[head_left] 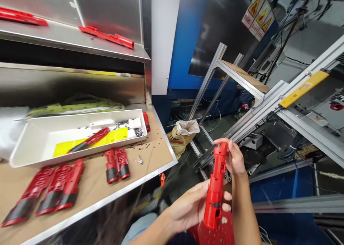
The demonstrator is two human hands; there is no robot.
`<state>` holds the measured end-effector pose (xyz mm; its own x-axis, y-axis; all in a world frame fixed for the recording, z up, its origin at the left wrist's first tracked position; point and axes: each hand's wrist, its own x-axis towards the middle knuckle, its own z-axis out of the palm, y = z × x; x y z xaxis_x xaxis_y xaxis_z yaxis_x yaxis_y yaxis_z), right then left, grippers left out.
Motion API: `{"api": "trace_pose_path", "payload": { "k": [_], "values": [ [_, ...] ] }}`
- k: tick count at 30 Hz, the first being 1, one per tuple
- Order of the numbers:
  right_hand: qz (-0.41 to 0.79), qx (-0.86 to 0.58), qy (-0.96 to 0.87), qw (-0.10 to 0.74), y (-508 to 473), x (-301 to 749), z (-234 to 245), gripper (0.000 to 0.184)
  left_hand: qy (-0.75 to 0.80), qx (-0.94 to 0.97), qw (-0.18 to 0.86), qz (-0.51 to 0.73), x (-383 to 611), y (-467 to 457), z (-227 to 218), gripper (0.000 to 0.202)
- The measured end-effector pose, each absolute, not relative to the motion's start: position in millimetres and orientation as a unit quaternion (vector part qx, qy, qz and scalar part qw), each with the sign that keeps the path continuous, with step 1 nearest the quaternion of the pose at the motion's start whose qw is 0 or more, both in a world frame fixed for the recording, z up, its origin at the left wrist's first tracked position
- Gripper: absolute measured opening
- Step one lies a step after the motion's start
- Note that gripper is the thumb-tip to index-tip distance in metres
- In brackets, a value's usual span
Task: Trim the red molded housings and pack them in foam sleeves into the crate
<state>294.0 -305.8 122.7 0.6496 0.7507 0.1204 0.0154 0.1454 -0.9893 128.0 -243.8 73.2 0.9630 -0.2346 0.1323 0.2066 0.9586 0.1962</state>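
A long red plastic housing part (pixel 216 187) stands nearly upright between both my hands, off to the right of the workbench. My left hand (pixel 192 205) grips its lower end, fingers wrapped round it. My right hand (pixel 234 158) pinches its upper end with fingers closed on the tip. Below the part a red perforated piece (pixel 215 236) shows on my lap.
The workbench (pixel 150 155) at left carries a white tray (pixel 40 137) with a red part and yellow sheets, two short red parts (pixel 117 164), several long red-and-black parts (pixel 45 193), and loose screws. Upper shelf holds red parts (pixel 107 36). An aluminium frame (pixel 231 73) and a sack (pixel 182 134) stand right.
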Motion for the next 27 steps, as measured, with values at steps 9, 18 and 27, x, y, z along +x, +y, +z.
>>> {"api": "trace_pose_path", "payload": {
  "k": [9, 18, 27],
  "values": [
    [-0.041, -0.788, -0.160, 0.593, -461, 264, 94, 0.043, 0.011, 0.152, 0.988, -0.028, 163, -305, 74, 0.036],
    [-0.071, -0.825, -0.198, 0.524, -536, 211, 72, 0.047, 0.022, 0.212, 0.977, -0.017, 199, -382, 83, 0.036],
    [-0.204, -0.841, -0.184, 0.467, -576, 200, 81, 0.046, -0.020, 0.223, 0.970, -0.092, 209, -434, 89, 0.052]
  ]
}}
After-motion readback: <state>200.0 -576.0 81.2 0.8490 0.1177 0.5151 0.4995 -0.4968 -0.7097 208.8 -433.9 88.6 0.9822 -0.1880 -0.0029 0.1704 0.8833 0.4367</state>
